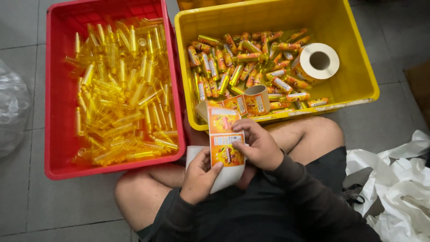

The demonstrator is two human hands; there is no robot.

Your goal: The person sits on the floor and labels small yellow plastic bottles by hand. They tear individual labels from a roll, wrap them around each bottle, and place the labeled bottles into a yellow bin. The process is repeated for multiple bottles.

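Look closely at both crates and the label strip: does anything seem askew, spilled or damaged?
Nothing is spilled or broken. Only the label strip is untidy, trailing loosely over the yellow crate rim to the left hand and right hand. Tubes lie jumbled in both crates.

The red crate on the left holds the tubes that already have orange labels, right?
Not quite. In the head view the red crate holds plain, unlabelled yellow tubes; the orange-labelled tubes lie in the yellow crate on the right.

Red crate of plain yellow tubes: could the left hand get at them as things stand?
Probably yes: the red crate is open-topped beside the left hand, nothing between, but that hand now holds the label strip.
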